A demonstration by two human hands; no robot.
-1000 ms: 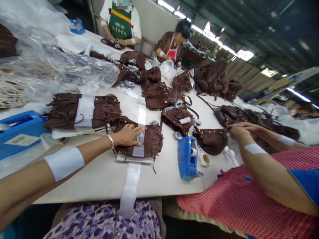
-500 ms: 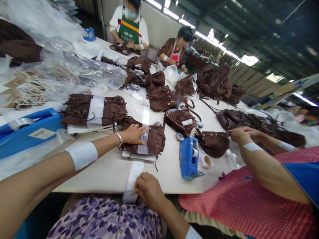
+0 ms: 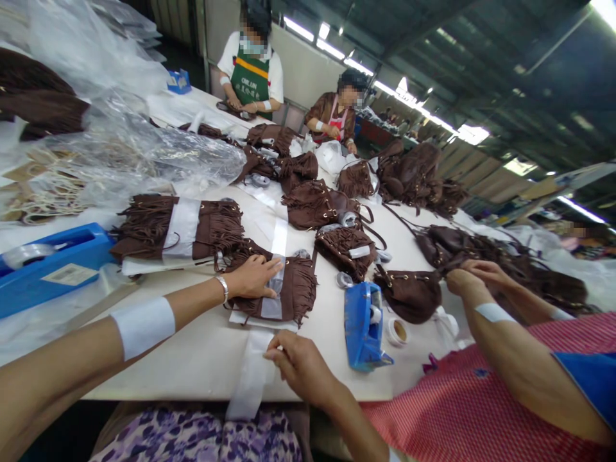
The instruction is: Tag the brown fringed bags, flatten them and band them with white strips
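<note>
My left hand (image 3: 253, 277) lies flat, fingers stretched out, on a dark brown fringed bag (image 3: 299, 289) that has a pale band round its middle. Under that bag runs a long white strip (image 3: 250, 369), which hangs over the table's front edge towards my lap. My right hand (image 3: 303, 369) pinches the strip's right edge between thumb and fingers, just in front of the bag. Left of it sits a second fringed bag (image 3: 219, 228), with a white band (image 3: 181, 226) wrapped round it.
Blue tape dispensers stand at the left (image 3: 72, 263) and right (image 3: 359, 327), with a tape roll (image 3: 397, 332) beside the latter. A co-worker's hands (image 3: 469, 276) handle a brown bag (image 3: 411, 292) at right. More bags and clear plastic (image 3: 183, 151) cover the table (image 3: 168, 366) further back.
My right hand has moved up and slightly right along the strip, from the table's edge towards the bag. My left hand stays on the bag. The view has tilted up slightly.
</note>
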